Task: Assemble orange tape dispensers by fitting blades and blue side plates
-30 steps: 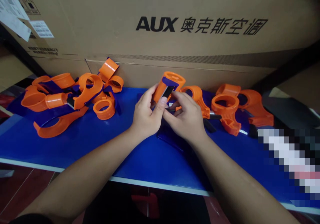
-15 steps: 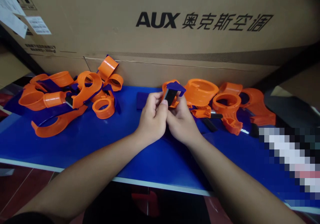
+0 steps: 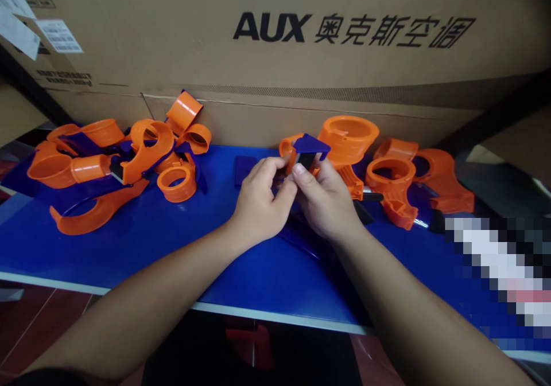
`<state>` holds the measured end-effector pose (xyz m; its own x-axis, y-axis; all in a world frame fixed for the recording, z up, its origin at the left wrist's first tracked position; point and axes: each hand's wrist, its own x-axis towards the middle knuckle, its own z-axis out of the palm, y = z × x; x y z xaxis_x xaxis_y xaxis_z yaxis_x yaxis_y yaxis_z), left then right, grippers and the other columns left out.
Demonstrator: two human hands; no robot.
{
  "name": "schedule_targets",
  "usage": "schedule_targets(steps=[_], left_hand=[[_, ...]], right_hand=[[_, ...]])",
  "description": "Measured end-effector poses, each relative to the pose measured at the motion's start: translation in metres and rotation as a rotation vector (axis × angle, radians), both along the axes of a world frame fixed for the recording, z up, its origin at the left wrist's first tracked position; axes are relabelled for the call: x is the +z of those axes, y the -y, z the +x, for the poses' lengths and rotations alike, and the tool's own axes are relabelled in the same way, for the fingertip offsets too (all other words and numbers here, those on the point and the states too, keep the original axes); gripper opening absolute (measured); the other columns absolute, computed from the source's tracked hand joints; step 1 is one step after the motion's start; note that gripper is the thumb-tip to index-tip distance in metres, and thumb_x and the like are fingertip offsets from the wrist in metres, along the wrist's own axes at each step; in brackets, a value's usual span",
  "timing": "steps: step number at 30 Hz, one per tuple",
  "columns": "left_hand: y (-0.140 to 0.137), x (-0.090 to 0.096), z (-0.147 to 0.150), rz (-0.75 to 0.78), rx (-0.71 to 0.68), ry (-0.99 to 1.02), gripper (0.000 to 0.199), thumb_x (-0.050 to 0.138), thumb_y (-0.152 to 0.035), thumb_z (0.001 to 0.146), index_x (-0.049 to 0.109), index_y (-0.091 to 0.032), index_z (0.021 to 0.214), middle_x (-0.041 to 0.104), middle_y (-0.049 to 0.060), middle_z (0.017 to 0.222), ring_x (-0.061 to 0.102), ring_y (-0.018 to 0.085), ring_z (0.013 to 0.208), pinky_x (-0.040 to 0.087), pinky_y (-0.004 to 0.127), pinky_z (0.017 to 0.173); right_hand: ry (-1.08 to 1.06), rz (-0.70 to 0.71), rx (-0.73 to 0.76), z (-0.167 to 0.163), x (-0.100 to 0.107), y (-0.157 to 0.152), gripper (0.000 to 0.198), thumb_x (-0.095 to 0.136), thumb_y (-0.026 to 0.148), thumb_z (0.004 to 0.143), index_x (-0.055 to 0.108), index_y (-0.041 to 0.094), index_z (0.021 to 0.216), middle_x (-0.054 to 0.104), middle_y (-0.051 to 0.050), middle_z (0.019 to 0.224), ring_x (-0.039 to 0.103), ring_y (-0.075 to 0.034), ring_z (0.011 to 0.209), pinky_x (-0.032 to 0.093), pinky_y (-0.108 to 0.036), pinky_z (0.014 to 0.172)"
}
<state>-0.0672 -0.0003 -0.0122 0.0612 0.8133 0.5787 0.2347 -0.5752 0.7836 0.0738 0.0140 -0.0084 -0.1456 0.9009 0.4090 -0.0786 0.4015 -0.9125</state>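
Cardboard box [image 3: 275,59] stands along the table's [image 3: 150,248] far edge. Loose orange parts [image 3: 107,162] lie heaped at the far left corner; more orange parts [image 3: 400,179] lie toward the far right. Mid-table near the far edge, left hand [image 3: 258,208] and right hand [image 3: 327,202], fingers clamped, pinch one small orange-and-blue piece [image 3: 307,151] (assembly apparently incomplete). Since half a second ago, the piece sits slightly further right.
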Motion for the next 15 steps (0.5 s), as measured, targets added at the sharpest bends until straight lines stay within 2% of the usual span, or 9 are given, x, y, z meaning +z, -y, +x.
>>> schedule_targets(steps=[4, 9, 13, 15], left_hand=[[-0.001, 0.0, -0.001, 0.008, 0.006, -0.024, 0.014, 0.061, -0.026, 0.1, 0.06, -0.022, 0.114, 0.073, 0.007, 0.112, 0.07, 0.019, 0.1, 0.058, 0.036, 0.089], [-0.002, -0.001, -0.002, -0.033, 0.023, -0.048, 0.01, 0.06, -0.029, 0.101, 0.061, -0.023, 0.109, 0.074, 0.006, 0.109, 0.071, 0.019, 0.098, 0.057, 0.034, 0.089], [-0.001, 0.004, -0.005, -0.034, 0.046, -0.072, 0.012, 0.057, -0.032, 0.103, 0.064, -0.023, 0.105, 0.075, 0.005, 0.103, 0.071, 0.018, 0.094, 0.058, 0.032, 0.083], [-0.002, 0.006, -0.009, 0.009, 0.092, -0.073, 0.016, 0.056, -0.035, 0.104, 0.065, -0.022, 0.109, 0.076, 0.005, 0.107, 0.071, 0.018, 0.095, 0.058, 0.032, 0.083]], right_hand=[[0.018, -0.006, 0.016, 0.003, 0.003, -0.002, 0.034, 0.072, 0.053, 0.094, 0.064, 0.032, 0.119, 0.072, -0.003, 0.113, 0.065, -0.024, 0.125, 0.049, -0.046, 0.116], [0.0, -0.032, 0.068, 0.004, 0.007, -0.001, 0.032, 0.071, 0.054, 0.096, 0.068, 0.032, 0.118, 0.072, -0.003, 0.125, 0.063, -0.024, 0.13, 0.048, -0.045, 0.119], [-0.134, -0.151, 0.142, 0.001, 0.01, 0.003, 0.025, 0.068, 0.051, 0.098, 0.07, 0.033, 0.115, 0.072, -0.002, 0.126, 0.067, -0.023, 0.121, 0.057, -0.043, 0.104], [-0.201, -0.214, 0.143, 0.0, 0.014, 0.006, 0.023, 0.072, 0.048, 0.095, 0.071, 0.033, 0.112, 0.072, -0.002, 0.124, 0.069, -0.023, 0.115, 0.06, -0.041, 0.097]])
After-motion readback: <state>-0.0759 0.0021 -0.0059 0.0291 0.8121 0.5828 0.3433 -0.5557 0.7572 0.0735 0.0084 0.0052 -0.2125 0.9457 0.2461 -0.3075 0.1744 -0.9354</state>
